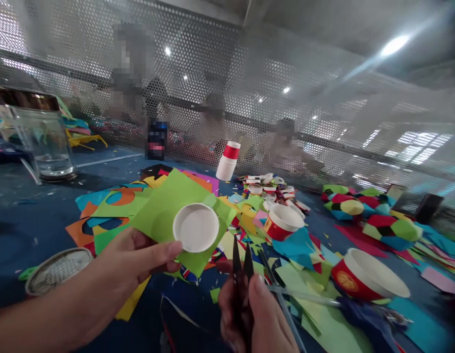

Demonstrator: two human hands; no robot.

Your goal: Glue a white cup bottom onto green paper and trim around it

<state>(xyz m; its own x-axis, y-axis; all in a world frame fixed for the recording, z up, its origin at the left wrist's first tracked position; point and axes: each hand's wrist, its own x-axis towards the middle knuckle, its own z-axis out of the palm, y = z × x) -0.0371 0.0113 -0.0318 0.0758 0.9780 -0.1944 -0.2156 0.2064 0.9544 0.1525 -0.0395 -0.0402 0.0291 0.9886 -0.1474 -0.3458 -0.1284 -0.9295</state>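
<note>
My left hand [139,262] pinches a bright green sheet of paper [159,206] at its lower edge. Against that sheet lies a white round piece like a cut-off paper cup bottom [196,228], with my thumb on its rim. My right hand [255,306] is closed round dark scissors [237,267]; their two pointed blades stand slightly apart, tips up, to the right of the green paper. Most of the scissor handles are hidden by my fingers. Below and behind both hands, coloured paper scraps [245,218] cover the blue table [113,166].
Red-and-white paper cups [282,223] stand on the right, one beside a blue-handled tool [370,314]. A cup stack [228,161] stands farther back. Patchwork paper balls [392,230] lie far right, a glass jar [51,142] left. Behind a perforated screen [249,88] are people.
</note>
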